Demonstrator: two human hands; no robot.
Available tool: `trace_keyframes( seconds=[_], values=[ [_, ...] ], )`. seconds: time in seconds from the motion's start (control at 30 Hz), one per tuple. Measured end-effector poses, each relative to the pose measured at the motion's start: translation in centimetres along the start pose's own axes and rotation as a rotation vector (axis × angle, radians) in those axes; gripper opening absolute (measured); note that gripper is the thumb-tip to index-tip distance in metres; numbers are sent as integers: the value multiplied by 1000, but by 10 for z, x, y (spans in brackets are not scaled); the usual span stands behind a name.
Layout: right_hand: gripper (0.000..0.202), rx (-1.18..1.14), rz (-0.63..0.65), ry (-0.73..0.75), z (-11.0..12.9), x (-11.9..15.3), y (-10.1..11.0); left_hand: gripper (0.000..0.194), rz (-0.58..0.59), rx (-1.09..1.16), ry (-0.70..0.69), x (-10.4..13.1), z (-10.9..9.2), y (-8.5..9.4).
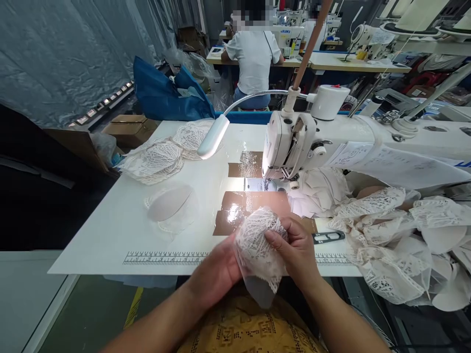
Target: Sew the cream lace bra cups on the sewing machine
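Note:
In front of me, above the table's near edge, a white lace bra cup (pixel 260 245) is held between both hands. My left hand (pixel 227 262) cups it from the left and below, its fingers mostly hidden behind the lace. The thumb of my right hand (pixel 297 247) presses on the lace from above, fingers curled behind the right edge. A smooth pale lining hangs below the lace. Beyond the hands stands a white sewing machine (pixel 290 142), its needle area lit. Another cup piece (pixel 171 203) lies flat on the table to the left.
Lace cups (pixel 154 159) lie at the table's back left, under a lamp (pixel 214 136). A heap of lace cups (pixel 412 245) fills the right side. Thread snips (pixel 329 237) lie right of my hands. A person (pixel 253 59) sits ahead at another machine.

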State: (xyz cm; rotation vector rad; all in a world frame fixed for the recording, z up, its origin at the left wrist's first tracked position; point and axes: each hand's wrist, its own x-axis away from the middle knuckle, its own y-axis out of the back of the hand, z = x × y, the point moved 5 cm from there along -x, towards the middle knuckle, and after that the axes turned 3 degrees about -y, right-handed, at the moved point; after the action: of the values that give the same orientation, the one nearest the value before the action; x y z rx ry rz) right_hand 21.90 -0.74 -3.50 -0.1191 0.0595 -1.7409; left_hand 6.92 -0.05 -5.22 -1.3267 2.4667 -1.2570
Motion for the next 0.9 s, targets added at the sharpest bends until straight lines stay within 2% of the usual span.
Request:
trace_keyframes(
  seconds=[0.1, 0.17, 0.27, 0.33, 0.37, 0.43, 0.47, 0.6, 0.73, 0.9],
  values=[
    [21, -94, -29, -19, -5, -3, 1, 28, 32, -49, 92, 10, 14, -4],
    [20, -169, -66, -22, -7, -5, 6, 8, 100, -226, 107, 18, 8, -1],
    [16, -185, -32, -47, -4, -7, 10, 22, 285, -588, 35, 29, -21, 4],
    [15, -97, 80, -66, 1, -6, 4, 12, 225, -765, -185, 30, -52, 7],
    [15, -40, 142, -63, 4, -5, -1, 17, 158, -860, -306, 29, -67, 7],
    [14, 61, 237, -25, 11, -1, -11, 53, 72, -1055, -415, 23, -83, 4],
    [12, 99, 267, 0, 14, 1, -16, 59, 80, -1111, -389, 18, -84, 1],
    [10, 217, 271, 90, 18, 4, -22, 23, 213, -1061, -163, 0, -67, -4],
    [11, 308, 151, 220, 23, 2, -16, 20, 251, -1012, -148, -3, -57, -4],
    [12, 386, 56, 282, 28, 0, -14, 24, 235, -918, -119, -6, -62, -7]
  ],
)
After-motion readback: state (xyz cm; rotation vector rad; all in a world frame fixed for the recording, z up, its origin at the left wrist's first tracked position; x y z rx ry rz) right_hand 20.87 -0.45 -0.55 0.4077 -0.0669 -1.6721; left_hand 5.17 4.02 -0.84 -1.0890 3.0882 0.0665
